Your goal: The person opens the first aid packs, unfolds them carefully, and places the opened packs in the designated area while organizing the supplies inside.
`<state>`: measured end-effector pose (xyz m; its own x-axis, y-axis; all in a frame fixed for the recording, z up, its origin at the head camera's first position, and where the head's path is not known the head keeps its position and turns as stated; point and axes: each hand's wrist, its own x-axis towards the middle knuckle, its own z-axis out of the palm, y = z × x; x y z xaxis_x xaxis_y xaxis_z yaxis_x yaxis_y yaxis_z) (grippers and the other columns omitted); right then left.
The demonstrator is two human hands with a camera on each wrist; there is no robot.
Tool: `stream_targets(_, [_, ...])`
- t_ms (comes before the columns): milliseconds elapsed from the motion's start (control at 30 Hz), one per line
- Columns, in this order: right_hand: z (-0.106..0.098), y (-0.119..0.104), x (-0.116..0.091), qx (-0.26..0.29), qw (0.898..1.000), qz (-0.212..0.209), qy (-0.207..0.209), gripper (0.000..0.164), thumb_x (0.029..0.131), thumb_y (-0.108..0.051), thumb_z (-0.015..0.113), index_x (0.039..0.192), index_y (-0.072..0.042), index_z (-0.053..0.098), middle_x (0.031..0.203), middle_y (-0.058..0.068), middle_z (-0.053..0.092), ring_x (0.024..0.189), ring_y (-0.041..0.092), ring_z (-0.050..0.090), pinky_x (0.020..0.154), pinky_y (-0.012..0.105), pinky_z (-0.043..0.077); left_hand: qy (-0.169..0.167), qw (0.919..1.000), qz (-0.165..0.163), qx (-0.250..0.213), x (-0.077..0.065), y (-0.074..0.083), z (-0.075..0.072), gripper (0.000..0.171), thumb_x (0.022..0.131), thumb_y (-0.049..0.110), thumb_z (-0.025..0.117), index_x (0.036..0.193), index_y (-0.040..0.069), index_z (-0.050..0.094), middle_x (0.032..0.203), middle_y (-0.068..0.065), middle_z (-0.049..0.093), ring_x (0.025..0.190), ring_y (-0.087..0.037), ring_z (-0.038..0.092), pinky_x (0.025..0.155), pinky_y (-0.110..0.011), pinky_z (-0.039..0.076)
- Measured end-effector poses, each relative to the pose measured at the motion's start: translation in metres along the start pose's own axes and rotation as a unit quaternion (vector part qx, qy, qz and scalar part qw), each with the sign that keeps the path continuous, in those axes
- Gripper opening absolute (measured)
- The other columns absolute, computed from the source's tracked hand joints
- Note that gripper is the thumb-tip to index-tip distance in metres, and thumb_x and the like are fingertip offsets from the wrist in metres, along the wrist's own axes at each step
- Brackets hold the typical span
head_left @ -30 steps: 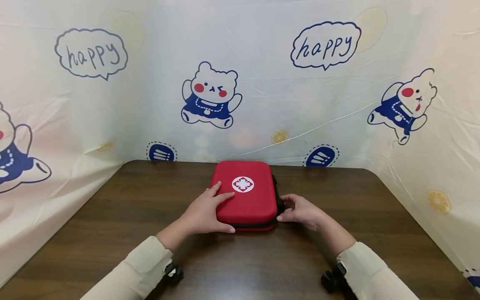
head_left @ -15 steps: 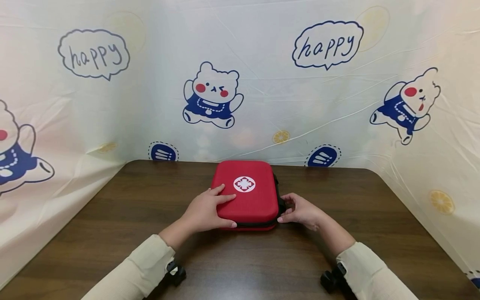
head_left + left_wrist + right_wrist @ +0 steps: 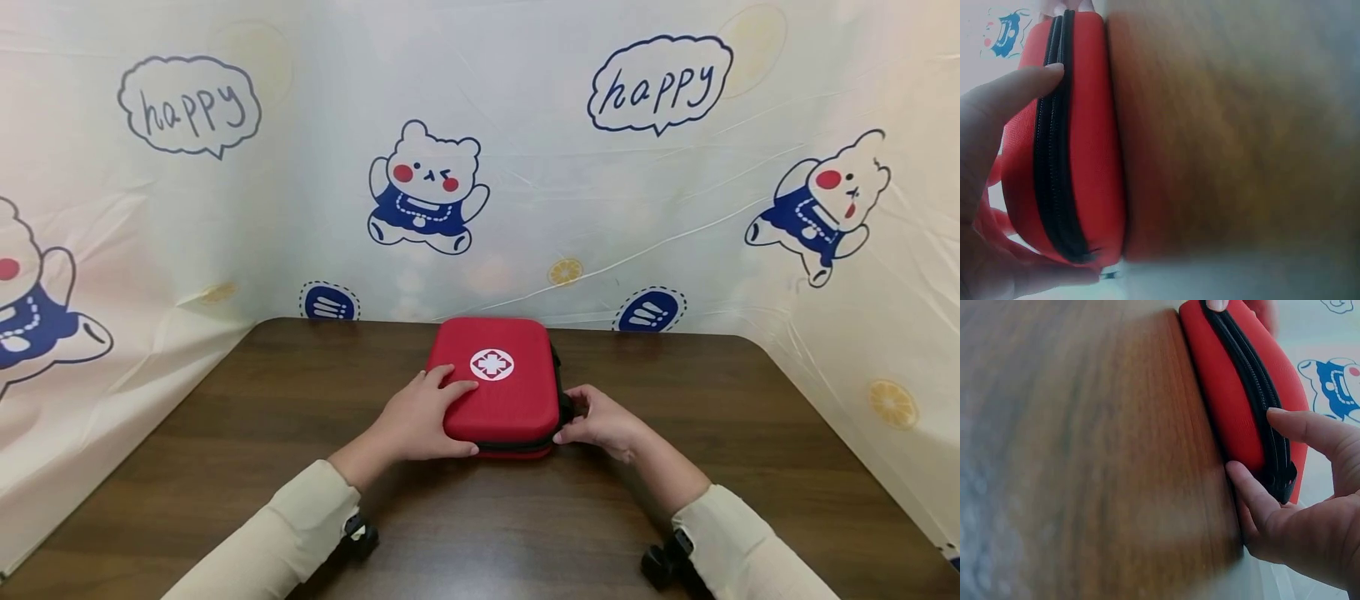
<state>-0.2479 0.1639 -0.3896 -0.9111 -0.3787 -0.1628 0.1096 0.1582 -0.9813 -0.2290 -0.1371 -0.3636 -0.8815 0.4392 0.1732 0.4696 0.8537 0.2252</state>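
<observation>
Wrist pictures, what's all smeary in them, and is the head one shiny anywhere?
Left wrist: the tabletop is smeared, the red first-aid case clearer; right wrist: the tabletop blurs most at far left; head: pale shine on the tabletop, low in the middle.

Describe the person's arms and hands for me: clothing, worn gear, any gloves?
The left hand and right hand are bare, without gloves. The left sleeve and right sleeve are pale cream with broad cuffs. Black wrist cameras show beside both cuffs.
</observation>
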Motion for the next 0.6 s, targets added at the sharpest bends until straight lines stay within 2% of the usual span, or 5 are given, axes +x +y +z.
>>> stream_targets(167, [0.0010, -0.0004, 0.0013, -0.007, 1.000, 0.003, 0.006, 0.075, 0.073, 0.012, 0.073, 0.134, 0.010, 0.030, 0.131, 0.025, 0.040, 0.095, 0.022, 0.058, 0.077, 0.026, 0.053, -0.014, 0.9990, 0.005, 0.042, 0.0024, 0.0019, -0.0046, 0.085, 0.064, 0.053, 0.084, 0.138, 0.024, 0.055, 0.143, -0.014, 0.046, 0.127, -0.037, 0.046, 0.089, -0.052, 0.052])
stream_targets(333, [0.0010, 0.0005, 0.0021, -0.012, 1.000, 0.003, 0.011, 0.075, 0.072, 0.013, 0.073, 0.133, 0.010, 0.031, 0.130, 0.026, 0.040, 0.094, 0.023, 0.057, 0.076, 0.026, 0.053, -0.014, 0.9969, 0.022, 0.073, 0.0051, 0.0002, -0.0072, 0.082, 0.066, 0.058, 0.081, 0.137, 0.025, 0.058, 0.142, -0.015, 0.049, 0.121, -0.035, 0.053, 0.090, -0.048, 0.052])
stream_targets(600, [0.0025, -0.0004, 0.0015, -0.009, 1.000, 0.000, 0.016, 0.076, 0.069, 0.016, 0.073, 0.131, 0.011, 0.030, 0.126, 0.025, 0.041, 0.087, 0.019, 0.059, 0.074, 0.025, 0.052, 0.008, 0.9971, 0.030, 0.070, 0.0052, -0.0024, -0.0082, 0.080, 0.066, 0.060, 0.079, 0.135, 0.023, 0.060, 0.140, -0.014, 0.053, 0.115, -0.035, 0.058, 0.084, -0.042, 0.054])
